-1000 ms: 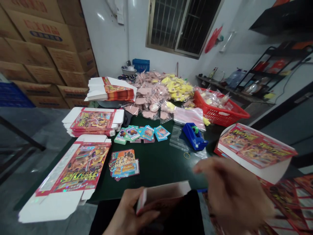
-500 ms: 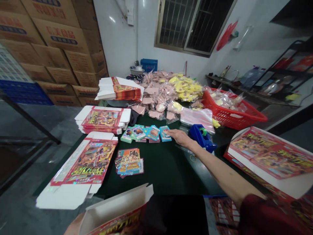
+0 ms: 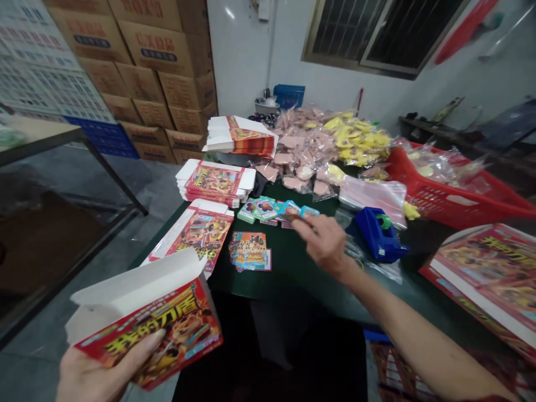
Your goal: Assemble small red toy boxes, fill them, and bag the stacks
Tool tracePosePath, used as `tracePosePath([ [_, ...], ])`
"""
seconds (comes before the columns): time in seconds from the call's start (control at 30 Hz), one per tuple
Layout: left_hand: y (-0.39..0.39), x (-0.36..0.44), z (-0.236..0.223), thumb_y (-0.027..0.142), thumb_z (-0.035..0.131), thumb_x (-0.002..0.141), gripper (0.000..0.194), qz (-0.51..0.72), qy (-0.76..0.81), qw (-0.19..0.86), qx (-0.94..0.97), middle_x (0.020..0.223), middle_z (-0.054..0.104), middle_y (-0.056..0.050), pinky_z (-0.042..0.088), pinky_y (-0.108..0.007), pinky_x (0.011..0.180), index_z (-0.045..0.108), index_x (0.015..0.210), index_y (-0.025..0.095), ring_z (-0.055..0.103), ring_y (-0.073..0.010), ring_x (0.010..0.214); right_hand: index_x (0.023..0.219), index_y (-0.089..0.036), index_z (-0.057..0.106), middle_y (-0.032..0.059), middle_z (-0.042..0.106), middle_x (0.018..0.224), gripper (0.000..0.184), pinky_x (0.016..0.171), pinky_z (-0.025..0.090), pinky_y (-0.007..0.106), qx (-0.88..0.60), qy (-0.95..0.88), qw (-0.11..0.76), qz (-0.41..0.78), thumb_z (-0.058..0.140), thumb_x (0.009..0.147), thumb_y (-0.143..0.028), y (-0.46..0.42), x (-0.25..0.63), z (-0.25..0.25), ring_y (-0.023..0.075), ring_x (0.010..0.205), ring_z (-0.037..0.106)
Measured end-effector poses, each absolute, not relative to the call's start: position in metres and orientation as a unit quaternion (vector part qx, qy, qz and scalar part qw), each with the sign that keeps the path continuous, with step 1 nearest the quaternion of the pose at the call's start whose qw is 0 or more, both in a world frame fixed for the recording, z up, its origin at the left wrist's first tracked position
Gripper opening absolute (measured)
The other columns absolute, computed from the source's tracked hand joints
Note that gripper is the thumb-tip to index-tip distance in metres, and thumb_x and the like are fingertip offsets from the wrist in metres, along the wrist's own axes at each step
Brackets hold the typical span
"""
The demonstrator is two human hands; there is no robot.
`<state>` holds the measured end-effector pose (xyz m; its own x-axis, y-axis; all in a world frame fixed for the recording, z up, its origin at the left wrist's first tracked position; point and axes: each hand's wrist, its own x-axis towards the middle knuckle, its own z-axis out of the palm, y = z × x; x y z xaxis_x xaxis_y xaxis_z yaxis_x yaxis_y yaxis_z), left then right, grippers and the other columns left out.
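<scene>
My left hand grips a red printed cardboard box, its thumb across the front panel. The box is tilted, with its white flaps standing open at the top left. Over the table my right hand has its fingers drawn together in a pinch. A thin edge seems to show between them, but I cannot make out what it is. Just beyond those fingertips lies a row of small stacks of blue and green trading cards. Nearer me is a loose pile of orange and blue cards.
Flattened red boxes are stacked at the left. Bagged pink and yellow pieces heap up at the back. To the right are a blue tape dispenser, clear plastic bags, a red basket and a larger red carton.
My left hand has raised the box from the bottom edge into fuller view. My right hand has drawn back from the rightmost blue cards toward me. The view has swung left.
</scene>
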<state>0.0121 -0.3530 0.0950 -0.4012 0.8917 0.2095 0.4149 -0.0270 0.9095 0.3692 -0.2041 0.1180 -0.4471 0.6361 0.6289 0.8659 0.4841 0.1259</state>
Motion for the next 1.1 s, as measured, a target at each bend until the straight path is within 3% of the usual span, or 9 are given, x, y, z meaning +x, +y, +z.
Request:
tracePosePath([
  [0.13, -0.351, 0.030, 0.112, 0.034, 0.079, 0.049, 0.024, 0.527, 0.652, 0.250, 0.483, 0.064, 0.072, 0.004, 0.060, -0.028, 0.051, 0.069, 0.068, 0.022, 0.067, -0.0210, 0.052, 0.102, -0.016, 0.062, 0.0108, 0.062, 0.096, 0.027, 0.073, 0.037, 0.036, -0.313, -0.914, 0.180, -0.187, 0.038, 0.091, -0.018, -0.225, 0.311, 0.107, 0.0207, 0.084, 0.051],
  [0.3, -0.356, 0.041, 0.107, 0.033, 0.080, 0.049, 0.024, 0.551, 0.628, 0.297, 0.462, 0.061, 0.071, 0.001, 0.058, -0.020, 0.050, 0.070, 0.065, 0.019, 0.066, -0.0170, 0.050, 0.095, -0.012, 0.064, 0.0152, 0.057, 0.109, 0.032, 0.074, 0.043, 0.037, -0.358, -0.922, 0.124, -0.078, 0.058, 0.082, -0.040, -0.217, 0.294, 0.084, 0.0249, 0.095, 0.049],
  [0.53, -0.356, 0.045, 0.109, 0.035, 0.081, 0.048, 0.023, 0.574, 0.601, 0.363, 0.422, 0.060, 0.071, 0.002, 0.058, -0.020, 0.051, 0.070, 0.062, 0.020, 0.066, -0.0164, 0.051, 0.097, -0.015, 0.063, 0.0105, 0.059, 0.104, 0.021, 0.079, 0.046, 0.032, -0.344, -0.930, 0.123, -0.044, 0.054, 0.086, -0.031, -0.207, 0.294, 0.082, 0.0202, 0.094, 0.053],
  [0.67, -0.354, 0.040, 0.111, 0.030, 0.082, 0.046, 0.022, 0.560, 0.591, 0.395, 0.426, 0.059, 0.071, 0.002, 0.058, -0.021, 0.049, 0.070, 0.061, 0.020, 0.066, -0.0177, 0.049, 0.113, -0.011, 0.056, 0.0139, 0.057, 0.106, 0.035, 0.079, 0.045, 0.035, -0.364, -0.913, 0.173, -0.065, 0.053, 0.086, -0.033, -0.213, 0.301, 0.087, 0.0232, 0.096, 0.051],
  [0.73, -0.355, 0.042, 0.111, 0.029, 0.081, 0.047, 0.021, 0.576, 0.593, 0.386, 0.409, 0.060, 0.071, 0.002, 0.058, -0.020, 0.050, 0.070, 0.063, 0.020, 0.066, -0.0172, 0.051, 0.116, -0.010, 0.055, 0.0154, 0.057, 0.106, 0.033, 0.078, 0.044, 0.036, -0.395, -0.891, 0.193, -0.111, 0.047, 0.089, -0.027, -0.215, 0.304, 0.092, 0.0242, 0.094, 0.051],
  [0.83, -0.355, 0.048, 0.112, 0.027, 0.080, 0.048, 0.019, 0.583, 0.590, 0.391, 0.399, 0.060, 0.071, 0.003, 0.058, -0.020, 0.050, 0.070, 0.063, 0.020, 0.066, -0.0167, 0.051, 0.111, -0.008, 0.058, 0.0164, 0.058, 0.103, 0.030, 0.076, 0.043, 0.038, -0.402, -0.889, 0.151, -0.158, 0.044, 0.090, -0.024, -0.212, 0.303, 0.099, 0.0253, 0.090, 0.050],
  [0.93, -0.353, 0.052, 0.112, 0.025, 0.079, 0.049, 0.017, 0.569, 0.582, 0.411, 0.409, 0.060, 0.071, 0.003, 0.058, -0.021, 0.050, 0.070, 0.062, 0.021, 0.066, -0.0174, 0.051, 0.111, -0.009, 0.058, 0.0150, 0.057, 0.107, 0.037, 0.075, 0.044, 0.038, -0.366, -0.920, 0.087, -0.109, 0.051, 0.086, -0.036, -0.201, 0.298, 0.099, 0.0256, 0.092, 0.048],
  [1.1, -0.351, 0.055, 0.112, 0.028, 0.078, 0.051, 0.016, 0.555, 0.577, 0.428, 0.419, 0.061, 0.072, 0.001, 0.059, -0.023, 0.051, 0.070, 0.062, 0.020, 0.067, -0.0183, 0.053, 0.117, -0.011, 0.055, 0.0130, 0.052, 0.116, 0.058, 0.081, 0.046, 0.035, -0.292, -0.954, 0.061, 0.008, 0.061, 0.076, -0.051, -0.180, 0.298, 0.100, 0.0236, 0.098, 0.047],
])
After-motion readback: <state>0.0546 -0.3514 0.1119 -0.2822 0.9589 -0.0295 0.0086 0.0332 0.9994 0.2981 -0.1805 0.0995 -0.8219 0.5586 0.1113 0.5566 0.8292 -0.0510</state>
